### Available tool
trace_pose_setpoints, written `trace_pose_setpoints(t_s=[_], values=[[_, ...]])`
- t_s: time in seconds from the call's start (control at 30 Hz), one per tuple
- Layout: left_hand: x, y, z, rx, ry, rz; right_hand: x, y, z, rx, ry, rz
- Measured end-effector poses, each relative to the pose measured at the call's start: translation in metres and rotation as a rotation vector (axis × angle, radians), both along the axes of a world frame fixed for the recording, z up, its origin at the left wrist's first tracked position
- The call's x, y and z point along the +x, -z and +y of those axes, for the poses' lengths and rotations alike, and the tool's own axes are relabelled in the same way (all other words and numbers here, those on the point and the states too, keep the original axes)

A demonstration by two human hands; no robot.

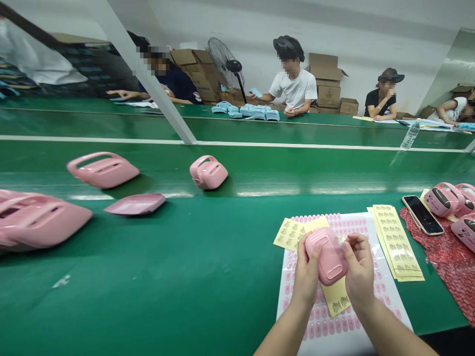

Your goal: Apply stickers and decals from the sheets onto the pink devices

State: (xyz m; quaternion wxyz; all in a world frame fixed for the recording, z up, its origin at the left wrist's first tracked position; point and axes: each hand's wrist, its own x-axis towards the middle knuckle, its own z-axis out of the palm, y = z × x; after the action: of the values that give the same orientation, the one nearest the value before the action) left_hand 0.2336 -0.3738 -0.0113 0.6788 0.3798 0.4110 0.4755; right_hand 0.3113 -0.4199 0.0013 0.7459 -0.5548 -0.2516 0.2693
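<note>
My left hand (308, 272) is closed round a small pink plastic housing (327, 257) with rounded corners and a recessed panel facing up. Close against its right side, my right hand (359, 272) pinches a small clear sticker (340, 241) with faint print at the housing's upper right edge. Whether the sticker touches the housing I cannot tell. Beneath both hands lies a white sheet (291, 277) with rows of pink oval stickers. Yellow sticker strips (288, 234) lie on it, partly hidden by the housing and hands.
More yellow sticker sheets (397, 242) and a phone (423, 214) lie at right, beside pink devices (445, 199) on red bubble wrap (451, 267). Pink handled shells (102, 170) and a pink panel (135, 204) sit at left. Across the green table (166, 287), co-workers sit near blue parts (256, 112).
</note>
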Motion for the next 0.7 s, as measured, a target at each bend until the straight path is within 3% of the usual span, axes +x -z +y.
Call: trace_pose_setpoints(t_s=[0.17, 0.4, 0.7], values=[[0.003, -0.004, 0.0, 0.016, 0.035, 0.037, 0.006, 0.008, 0.0, 0.021, -0.019, -0.009], [0.006, -0.007, -0.003, -0.001, 0.034, 0.018, 0.019, 0.002, -0.009, -0.065, -0.244, -0.154], [0.011, -0.012, -0.01, -0.083, 0.012, -0.049, 0.011, -0.011, -0.013, -0.159, -0.157, -0.269]])
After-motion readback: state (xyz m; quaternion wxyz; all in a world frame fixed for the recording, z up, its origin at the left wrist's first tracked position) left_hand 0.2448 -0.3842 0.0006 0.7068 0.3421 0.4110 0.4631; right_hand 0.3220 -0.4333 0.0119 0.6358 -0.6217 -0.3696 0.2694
